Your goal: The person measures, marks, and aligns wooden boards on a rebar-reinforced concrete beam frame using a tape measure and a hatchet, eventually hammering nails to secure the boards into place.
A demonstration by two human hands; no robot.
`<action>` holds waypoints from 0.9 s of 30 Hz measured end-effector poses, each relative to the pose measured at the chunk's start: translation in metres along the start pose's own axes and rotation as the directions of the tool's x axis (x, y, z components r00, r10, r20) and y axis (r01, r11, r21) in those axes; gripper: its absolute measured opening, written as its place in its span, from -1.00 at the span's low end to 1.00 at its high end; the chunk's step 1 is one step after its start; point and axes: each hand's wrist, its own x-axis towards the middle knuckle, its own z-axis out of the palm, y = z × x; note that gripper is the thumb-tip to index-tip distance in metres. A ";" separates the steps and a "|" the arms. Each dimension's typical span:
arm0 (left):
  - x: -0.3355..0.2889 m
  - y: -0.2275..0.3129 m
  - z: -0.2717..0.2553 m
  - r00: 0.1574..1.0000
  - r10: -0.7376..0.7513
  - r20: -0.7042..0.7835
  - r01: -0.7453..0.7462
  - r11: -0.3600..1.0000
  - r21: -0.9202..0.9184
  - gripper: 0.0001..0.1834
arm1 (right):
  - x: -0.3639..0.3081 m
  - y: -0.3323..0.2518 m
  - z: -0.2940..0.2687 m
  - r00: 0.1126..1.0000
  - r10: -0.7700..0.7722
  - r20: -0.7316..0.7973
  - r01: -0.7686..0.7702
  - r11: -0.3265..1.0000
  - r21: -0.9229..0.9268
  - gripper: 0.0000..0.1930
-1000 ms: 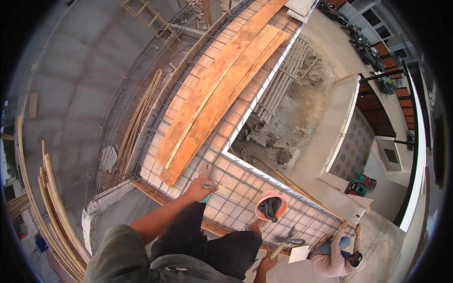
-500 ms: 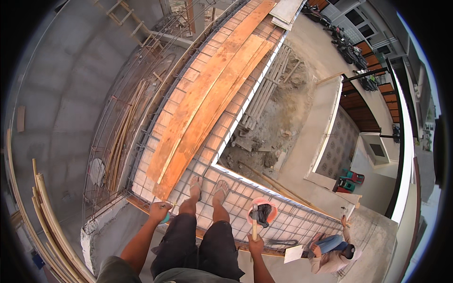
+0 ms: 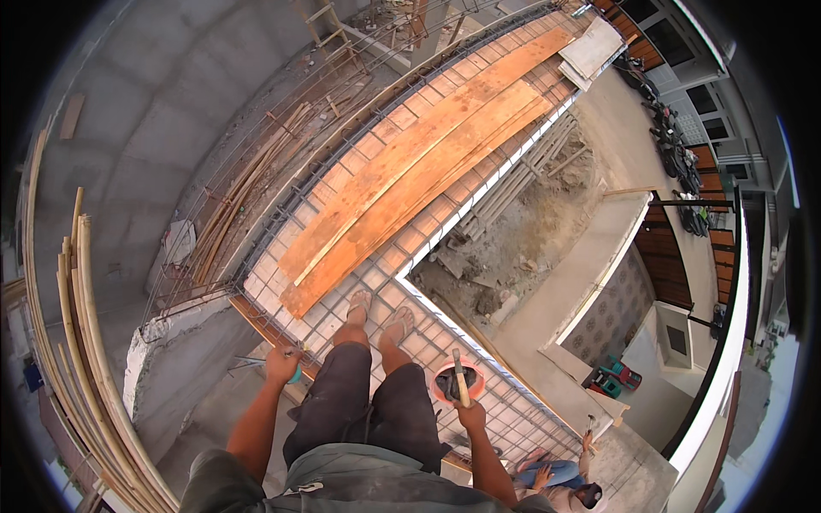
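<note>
Head view: the hammer (image 3: 461, 376) is gripped low on its handle by the right hand (image 3: 469, 415), presumably keeping its head free, against the pink bucket (image 3: 478, 384); a teal object (image 3: 296, 374), too small to identify, is enclosed by the left hand (image 3: 281, 365).

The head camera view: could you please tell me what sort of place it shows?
It is most likely a building site: a grid of steel bars covers the ledge, long orange boards lie across it, and the person's right hand holds a hammer.
</note>
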 end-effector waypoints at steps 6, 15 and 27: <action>0.008 -0.022 0.003 0.998 -0.010 -0.061 0.004 0.995 -0.095 -0.71 | 0.008 0.021 0.009 0.981 0.183 0.059 -0.180 0.982 -0.053 -0.48; 0.082 -0.042 0.027 0.999 -0.010 0.035 0.017 0.981 -0.196 -0.68 | 0.067 -0.091 0.010 0.999 0.005 -0.050 -0.020 0.955 -0.295 -0.47; 0.369 -0.061 0.193 0.952 0.275 0.133 -0.258 0.957 -0.131 -0.70 | 0.445 -0.267 0.202 0.798 -0.587 -0.139 0.521 0.786 -0.332 -0.56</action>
